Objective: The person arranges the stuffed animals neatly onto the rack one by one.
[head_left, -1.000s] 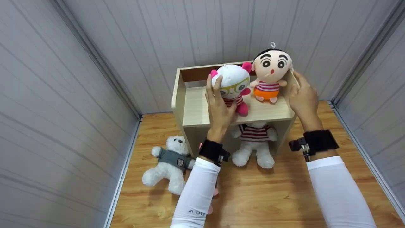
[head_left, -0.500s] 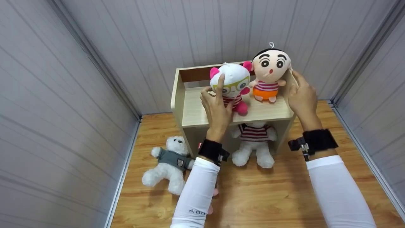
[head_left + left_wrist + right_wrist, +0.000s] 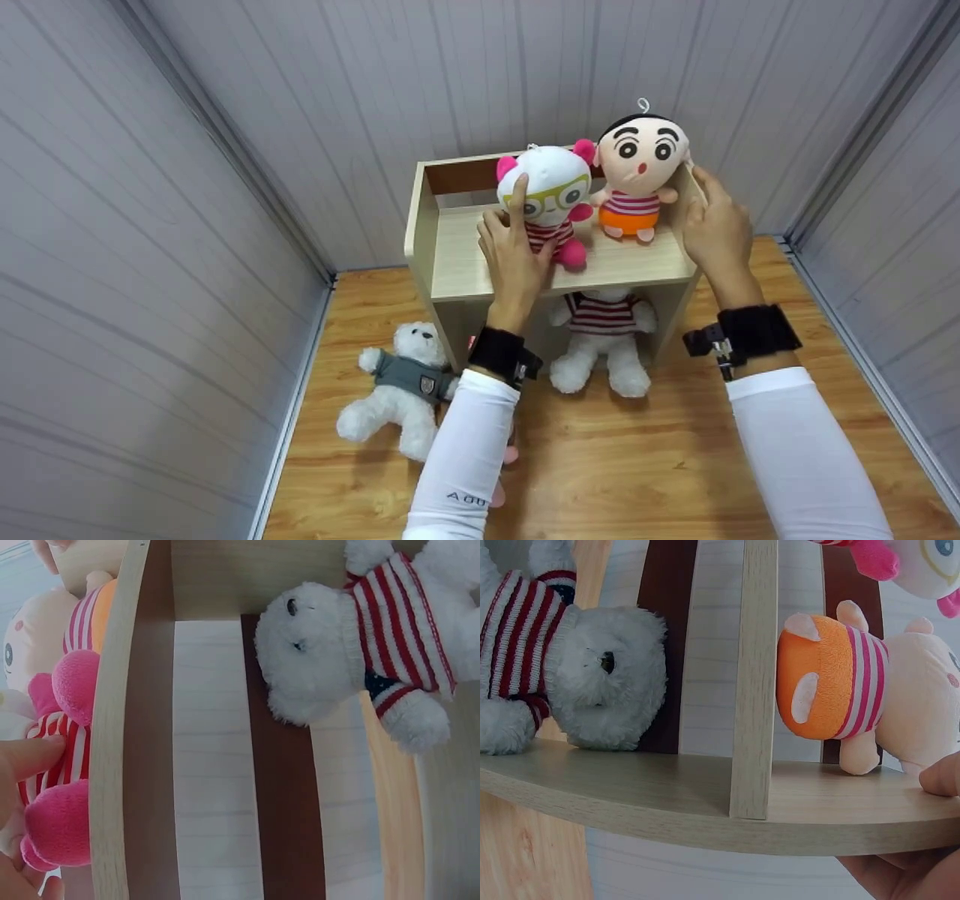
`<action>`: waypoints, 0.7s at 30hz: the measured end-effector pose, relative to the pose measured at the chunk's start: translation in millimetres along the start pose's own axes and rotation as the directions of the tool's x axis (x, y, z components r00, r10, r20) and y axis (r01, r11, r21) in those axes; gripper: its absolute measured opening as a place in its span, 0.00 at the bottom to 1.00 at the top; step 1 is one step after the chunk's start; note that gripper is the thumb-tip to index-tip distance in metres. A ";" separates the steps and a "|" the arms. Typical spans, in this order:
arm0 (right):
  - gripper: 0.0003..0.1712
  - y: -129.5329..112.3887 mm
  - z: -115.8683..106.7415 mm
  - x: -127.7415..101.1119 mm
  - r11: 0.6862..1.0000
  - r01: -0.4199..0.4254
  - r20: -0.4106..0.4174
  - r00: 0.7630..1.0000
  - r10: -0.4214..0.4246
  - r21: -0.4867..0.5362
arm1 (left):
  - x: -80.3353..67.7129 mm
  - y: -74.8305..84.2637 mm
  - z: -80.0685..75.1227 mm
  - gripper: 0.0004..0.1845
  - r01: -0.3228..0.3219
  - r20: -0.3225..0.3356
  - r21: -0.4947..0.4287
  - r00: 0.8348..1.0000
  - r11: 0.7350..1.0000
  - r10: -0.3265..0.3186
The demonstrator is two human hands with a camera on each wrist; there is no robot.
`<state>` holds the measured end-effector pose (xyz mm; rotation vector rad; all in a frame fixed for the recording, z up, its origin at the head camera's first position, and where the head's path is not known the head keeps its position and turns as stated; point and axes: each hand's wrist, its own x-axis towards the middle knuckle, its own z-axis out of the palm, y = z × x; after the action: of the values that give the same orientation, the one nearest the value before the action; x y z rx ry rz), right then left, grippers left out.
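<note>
On the top board of a small wooden shelf stands a white-headed plush toy with pink ears, yellow glasses and a striped shirt. My left hand holds it from the left, with the index finger up along its face and the thumb across its striped body. To its right a plush boy doll in orange shorts sits against the side panel. My right hand grips that panel's upper edge beside the doll's head. The right wrist view shows the thumb inside the panel and fingers outside.
A white teddy bear in a striped sweater sits in the lower compartment, its head mostly hidden in the head view. Another white bear in a grey-green shirt lies on the floor at the left. Something pink shows beside the left sleeve. Grey panel walls enclose the area.
The white-headed plush has shifted slightly back and its head tilts up more. My left index finger stays on it while another finger has left its head. The right hand keeps its grip.
</note>
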<state>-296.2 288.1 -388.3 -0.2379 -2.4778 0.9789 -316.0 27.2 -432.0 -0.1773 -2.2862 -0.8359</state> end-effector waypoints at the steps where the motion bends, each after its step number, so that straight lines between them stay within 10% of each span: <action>1: 0.29 0.0 0.0 0.0 1.000 -0.001 0.000 1.000 0.001 -0.002 | 0.2 -0.1 0.0 0.54 0.005 0.006 0.002 1.000 1.000 -0.005; 21: 0.29 -0.1 -0.9 -0.6 1.000 -0.012 0.009 1.000 0.012 -0.010 | 6.4 -1.8 -0.6 0.64 0.061 0.104 -0.017 0.993 0.998 -0.059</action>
<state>-295.2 288.4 -387.8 -0.2520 -2.4928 0.9752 -321.2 24.8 -428.5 -0.1654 -2.3904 -0.9002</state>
